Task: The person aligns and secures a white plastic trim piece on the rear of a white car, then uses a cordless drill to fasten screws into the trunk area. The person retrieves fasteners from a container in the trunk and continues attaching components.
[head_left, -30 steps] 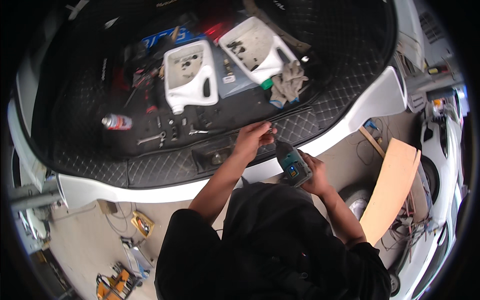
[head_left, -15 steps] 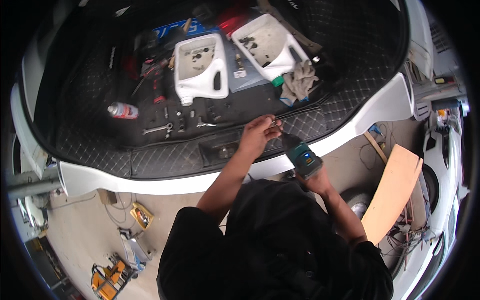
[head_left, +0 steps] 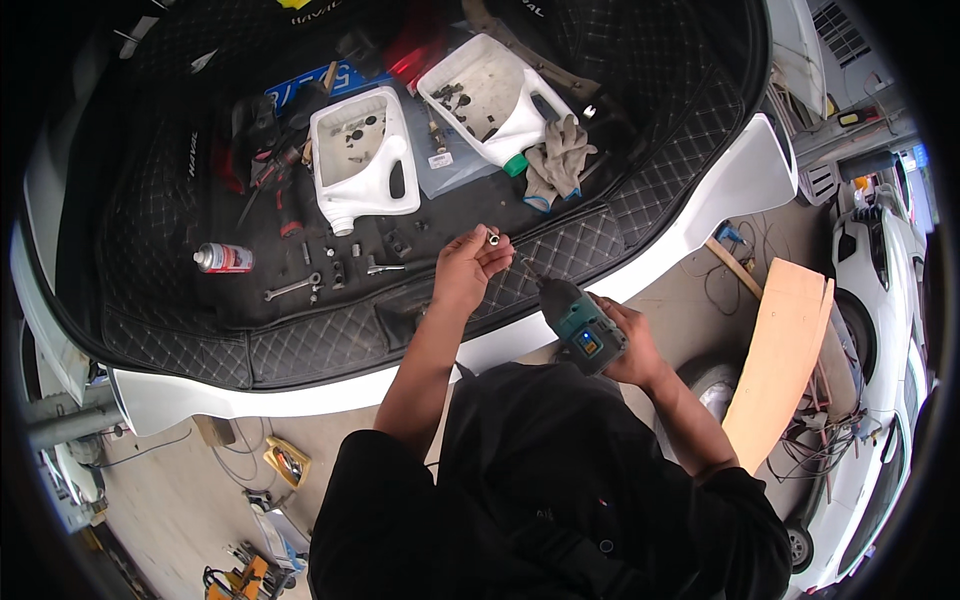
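Between the fingertips of my left hand (head_left: 462, 270) is a small shiny metal socket (head_left: 492, 238), its open end facing up. My right hand (head_left: 630, 345) grips a teal and black cordless impact driver (head_left: 580, 322), whose thin shaft points up and left at the socket. A short gap separates the shaft's tip from the socket. Both hands are over the front edge of a car's open trunk. Beyond them on the trunk mat lie a combination wrench (head_left: 292, 288), a ratchet handle (head_left: 385, 268) and several loose sockets.
Two cut-open white jugs (head_left: 375, 205) (head_left: 520, 140) hold small fasteners. Grey work gloves (head_left: 560, 165) lie beside the right jug. A spray can (head_left: 223, 258) and a red-handled tool (head_left: 289, 212) are at left. The white bumper (head_left: 300, 395) curves before me; a wooden board (head_left: 785, 350) stands right.
My left fingers and the driver's tip have come apart, and the socket now shows in the left hand. My right hand shows more fully on the driver. The whole view has shifted.
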The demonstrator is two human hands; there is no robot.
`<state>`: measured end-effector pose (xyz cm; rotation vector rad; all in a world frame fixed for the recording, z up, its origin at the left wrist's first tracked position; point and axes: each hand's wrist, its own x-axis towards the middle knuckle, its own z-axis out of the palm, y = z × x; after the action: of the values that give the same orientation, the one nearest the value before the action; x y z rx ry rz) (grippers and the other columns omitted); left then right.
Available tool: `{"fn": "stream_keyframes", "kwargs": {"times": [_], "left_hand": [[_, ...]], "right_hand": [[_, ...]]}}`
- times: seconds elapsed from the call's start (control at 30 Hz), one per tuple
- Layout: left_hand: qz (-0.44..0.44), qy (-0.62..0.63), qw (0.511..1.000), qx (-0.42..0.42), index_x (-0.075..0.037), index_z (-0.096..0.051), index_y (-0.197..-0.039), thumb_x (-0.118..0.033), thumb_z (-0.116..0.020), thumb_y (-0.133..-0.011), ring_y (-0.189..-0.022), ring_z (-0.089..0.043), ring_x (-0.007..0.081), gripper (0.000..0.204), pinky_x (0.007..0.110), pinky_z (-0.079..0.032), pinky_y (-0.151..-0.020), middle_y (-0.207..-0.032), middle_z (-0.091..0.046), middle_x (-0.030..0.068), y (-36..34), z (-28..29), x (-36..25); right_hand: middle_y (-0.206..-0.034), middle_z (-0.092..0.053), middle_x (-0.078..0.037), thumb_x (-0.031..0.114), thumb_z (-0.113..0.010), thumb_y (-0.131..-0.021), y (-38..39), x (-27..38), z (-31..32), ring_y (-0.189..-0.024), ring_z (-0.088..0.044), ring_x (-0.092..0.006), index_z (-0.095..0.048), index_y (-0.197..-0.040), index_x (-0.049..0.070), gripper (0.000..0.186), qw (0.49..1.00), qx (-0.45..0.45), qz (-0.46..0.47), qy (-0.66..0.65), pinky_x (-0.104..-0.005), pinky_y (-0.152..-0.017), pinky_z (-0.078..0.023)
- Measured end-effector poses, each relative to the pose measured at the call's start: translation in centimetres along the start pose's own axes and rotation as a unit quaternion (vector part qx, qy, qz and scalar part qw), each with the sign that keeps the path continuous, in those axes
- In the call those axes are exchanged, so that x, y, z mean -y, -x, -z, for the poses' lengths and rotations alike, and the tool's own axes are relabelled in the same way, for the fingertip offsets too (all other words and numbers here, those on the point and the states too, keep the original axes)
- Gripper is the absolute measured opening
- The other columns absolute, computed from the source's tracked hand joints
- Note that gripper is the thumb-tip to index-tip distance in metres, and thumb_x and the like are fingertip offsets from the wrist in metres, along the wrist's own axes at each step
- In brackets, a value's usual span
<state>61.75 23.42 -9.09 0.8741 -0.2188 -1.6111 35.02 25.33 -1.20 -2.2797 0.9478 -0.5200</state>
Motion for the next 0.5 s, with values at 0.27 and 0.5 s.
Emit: {"fn": "stream_keyframes", "kwargs": {"times": [0.27,0.5], "left_hand": [[0.026,-0.079,0.996,0.023,-0.002,-0.064,-0.095,-0.023,-0.062,-0.092,-0.076,-0.068,0.0195,0.021,0.031,-0.058,-0.067,-0.086,-0.069,0.013,0.1,-1.2,0.0],[0.014,-0.133,0.991,0.019,-0.003,-0.063,-0.093,-0.021,-0.061,-0.092,-0.074,-0.067,0.0177,0.019,0.029,-0.057,-0.066,-0.085,-0.069,0.0128,0.7,-1.9,0.2]], "right_hand": [[-0.107,-0.064,-0.019,0.021,-0.078,-0.063,-0.4,0.7,0.6,-0.093,-0.065,-0.0347,-0.051,-0.127,-0.003,0.074,1.0,0.006,-0.02,-0.015,-0.038,-0.08,-0.053],[-0.108,-0.064,-0.018,0.021,-0.078,-0.063,0.0,0.1,0.8,-0.093,-0.065,-0.0349,-0.052,-0.125,-0.004,0.071,1.0,-0.001,0.002,0.009,-0.0385,-0.08,-0.053]]}}
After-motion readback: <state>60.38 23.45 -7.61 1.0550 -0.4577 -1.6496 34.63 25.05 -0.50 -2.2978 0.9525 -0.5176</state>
